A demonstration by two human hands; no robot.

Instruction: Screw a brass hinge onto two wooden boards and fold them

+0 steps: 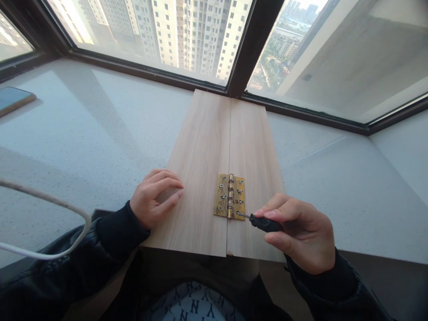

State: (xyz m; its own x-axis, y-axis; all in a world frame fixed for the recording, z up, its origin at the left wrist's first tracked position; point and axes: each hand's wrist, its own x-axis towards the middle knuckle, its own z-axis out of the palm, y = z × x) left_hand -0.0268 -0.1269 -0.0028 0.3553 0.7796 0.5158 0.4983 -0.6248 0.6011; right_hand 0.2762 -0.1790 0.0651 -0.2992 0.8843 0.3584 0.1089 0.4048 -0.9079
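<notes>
Blotchy gold hinge [230, 196] spans pale boards [200, 142]; right hand [302, 232] grips screwdriver [265, 224] at hinge's lower right, left hand [155, 198] rests loosely at its left.

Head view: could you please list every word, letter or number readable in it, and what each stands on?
"N": repeated on the patterned top.
"Y": repeated on the same top.
No readable text: brass hinge, screwdriver, smartphone.
</notes>
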